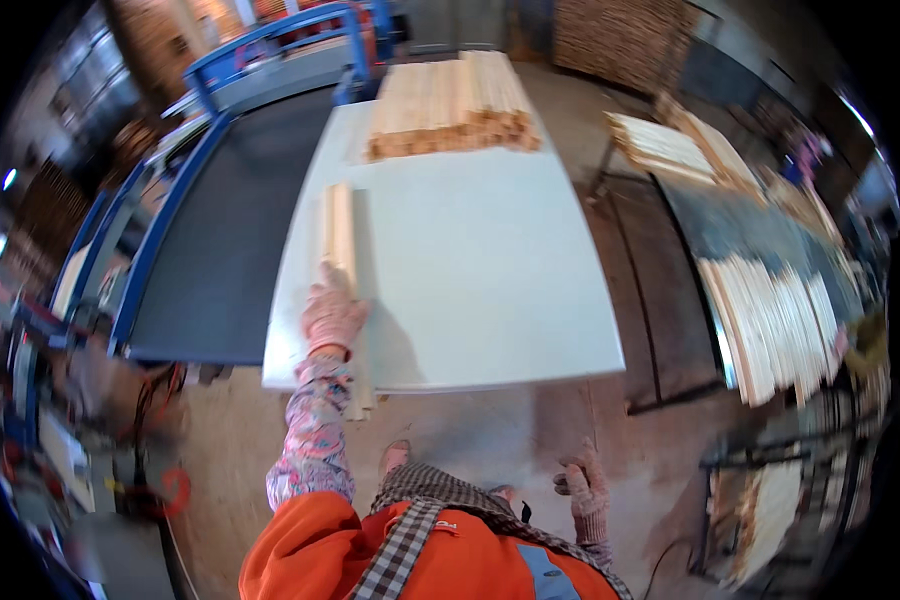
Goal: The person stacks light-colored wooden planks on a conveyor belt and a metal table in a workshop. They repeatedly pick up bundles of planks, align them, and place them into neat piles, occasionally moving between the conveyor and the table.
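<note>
My left hand (332, 312), in a pink knit glove, is closed over a narrow bundle of long pale wooden strips (339, 225). The bundle lies along the left side of a white tabletop (480, 270), and its near ends stick out past the front edge. My palm and fingers hide the middle of the bundle. Away from the table, low on the right, hangs my gloved right hand (584, 482). Its fingers are apart and loosely bent, with nothing seen in them. A stack of similar wooden strips (450, 100) sits at the table's far end.
A black conveyor belt (235, 220) with a blue frame (160, 235) runs along the table's left. To the right, a dark metal stand (715, 215) bears many pale strips (770, 325). Another rack with wood (770, 515) stands at lower right. A person (808, 150) is far right.
</note>
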Motion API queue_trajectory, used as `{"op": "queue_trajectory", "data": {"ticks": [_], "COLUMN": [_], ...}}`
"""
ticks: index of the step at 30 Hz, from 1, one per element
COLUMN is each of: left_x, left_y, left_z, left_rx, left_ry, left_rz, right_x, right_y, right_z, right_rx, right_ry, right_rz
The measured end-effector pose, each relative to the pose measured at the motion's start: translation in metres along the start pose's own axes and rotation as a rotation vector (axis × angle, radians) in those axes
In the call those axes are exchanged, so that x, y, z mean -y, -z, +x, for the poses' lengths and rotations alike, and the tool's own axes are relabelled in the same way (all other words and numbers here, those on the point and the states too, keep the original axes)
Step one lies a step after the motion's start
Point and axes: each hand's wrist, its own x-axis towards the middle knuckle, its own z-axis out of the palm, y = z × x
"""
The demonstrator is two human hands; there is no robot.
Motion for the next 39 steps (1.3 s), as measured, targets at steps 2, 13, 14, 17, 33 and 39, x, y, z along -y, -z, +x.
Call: {"op": "queue_trajectory", "data": {"ticks": [2,13,14,17,33,39], "left_x": [-0.001,0.230,0.252,0.319,0.608,0.422], "left_y": [0.010,0.054,0.050,0.055,0.035,0.119], "left_z": [-0.006,0.099,0.117,0.183,0.352,0.365], "left_rx": [0.068,-0.151,-0.171,-0.214,-0.770,-0.959], "left_ry": [0.035,-0.107,-0.067,0.067,0.012,-0.283], "left_rz": [-0.047,0.153,0.104,0.048,0.499,0.072], "right_x": [0.018,0.070,0.069,0.061,0.097,0.054], "right_y": [0.002,-0.219,-0.246,-0.317,-0.414,-0.304], "right_z": [0.025,0.071,0.075,0.078,0.074,0.036], "right_rx": [0.053,0.057,0.044,-0.008,-0.108,-0.294], "right_ry": [0.073,0.416,0.461,0.405,0.170,-0.145], "right_rz": [-0.063,-0.115,-0.177,-0.214,-0.346,0.236]}}
